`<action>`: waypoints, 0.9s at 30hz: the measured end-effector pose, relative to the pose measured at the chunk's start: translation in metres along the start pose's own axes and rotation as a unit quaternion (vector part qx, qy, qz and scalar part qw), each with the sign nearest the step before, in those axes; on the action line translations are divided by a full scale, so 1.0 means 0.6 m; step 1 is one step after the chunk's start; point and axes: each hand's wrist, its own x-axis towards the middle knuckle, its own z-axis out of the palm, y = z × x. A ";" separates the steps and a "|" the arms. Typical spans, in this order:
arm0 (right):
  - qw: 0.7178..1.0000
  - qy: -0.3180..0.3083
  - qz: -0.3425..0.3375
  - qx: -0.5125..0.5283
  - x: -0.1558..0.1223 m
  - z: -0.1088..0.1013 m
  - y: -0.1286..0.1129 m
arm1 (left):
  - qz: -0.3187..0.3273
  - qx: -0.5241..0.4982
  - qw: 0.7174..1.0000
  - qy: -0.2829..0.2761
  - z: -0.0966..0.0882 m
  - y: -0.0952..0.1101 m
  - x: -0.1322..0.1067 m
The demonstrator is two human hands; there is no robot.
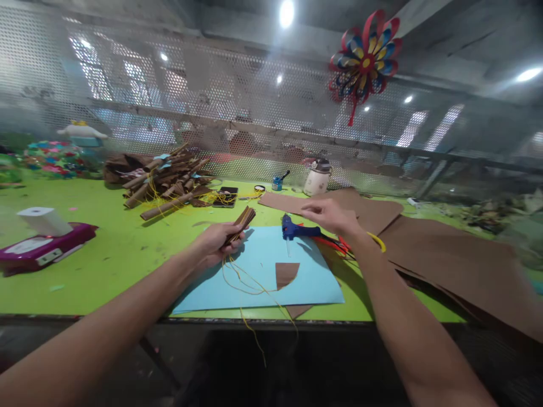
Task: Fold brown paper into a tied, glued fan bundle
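Observation:
My left hand [218, 242] is closed around a bundle of folded brown paper [242, 221], held over the left edge of the light-blue sheet [254, 299]. Yellow string [250, 291] trails down from the bundle, across the sheet and over the table's front edge. Above the brown paper strip [282, 202], my right hand [330, 215] hovers with its fingers loosely bent and apart, holding nothing I can see. Just left of and below it, a blue glue gun [299, 229] rests with its nozzle over the sheet. A small curved brown paper piece [287, 275] lies on the blue sheet.
Rolled brown paper tubes [169, 183] are heaped at the back left, beside a black phone [225, 197]. A purple tissue pack [48, 249] lies left. Large brown sheets [462, 260] cover the right. A white jar [317, 178] and blue pot [277, 183] stand behind.

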 end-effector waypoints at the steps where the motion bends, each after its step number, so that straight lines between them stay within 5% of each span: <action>1: 0.998 -0.006 0.001 -0.055 0.003 0.009 0.009 | 0.006 0.013 1.000 -0.001 0.001 -0.001 0.000; 7: 0.959 -0.126 0.023 -0.253 0.008 0.049 0.026 | 0.039 0.007 0.999 0.022 0.000 -0.003 0.004; 12: 0.970 0.007 -0.097 -0.222 -0.009 0.048 -0.043 | 0.012 -0.006 0.999 0.040 0.004 0.001 0.002; 15: 0.971 -0.119 -0.165 -0.124 -0.052 0.067 -0.097 | 0.000 0.007 0.999 0.033 0.006 0.001 0.000; 19: 0.947 -0.201 -0.171 -0.184 -0.165 0.084 -0.136 | 0.019 0.010 0.999 0.029 0.007 -0.005 0.002; 24: 0.955 -0.239 -0.094 -0.147 -0.311 -0.006 -0.179 | 0.037 0.023 0.999 0.024 0.004 -0.012 0.010; 27: 0.965 -0.205 -0.072 -0.147 -0.320 -0.054 -0.188 | 0.037 0.035 0.998 0.021 0.003 -0.013 0.012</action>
